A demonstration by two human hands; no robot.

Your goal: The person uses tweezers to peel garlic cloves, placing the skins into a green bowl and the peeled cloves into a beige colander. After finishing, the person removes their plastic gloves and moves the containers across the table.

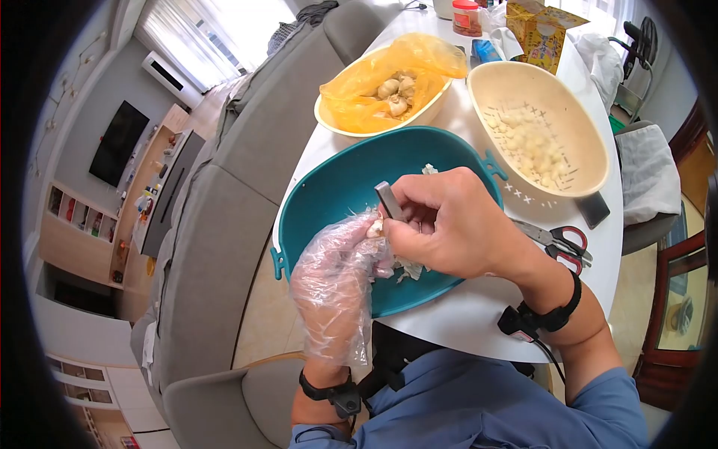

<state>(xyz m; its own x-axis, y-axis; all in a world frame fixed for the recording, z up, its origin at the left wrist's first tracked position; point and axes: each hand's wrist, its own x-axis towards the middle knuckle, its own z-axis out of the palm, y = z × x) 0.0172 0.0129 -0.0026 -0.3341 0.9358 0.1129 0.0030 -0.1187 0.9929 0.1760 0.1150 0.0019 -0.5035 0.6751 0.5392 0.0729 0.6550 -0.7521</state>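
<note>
My left hand (pixel 329 273), in a clear plastic glove, pinches a garlic clove (pixel 375 228) above the teal basin (pixel 321 187). My right hand (pixel 452 221), bare, is closed around a short flat metal tool (pixel 387 200). The tool's upper end sticks out above the fingers and its lower end is hidden at the clove. Both hands meet at the clove, fingertips close together. Papery garlic skins (pixel 409 269) lie in the basin below and behind the hands.
Behind the basin, a cream bowl lined with a yellow plastic bag (pixel 348 105) holds whole garlic bulbs (pixel 400 88). To its right, a cream colander (pixel 591 161) contains peeled cloves (pixel 531 146). Red-handled scissors (pixel 565 243) and a dark flat object (pixel 593 210) lie at right.
</note>
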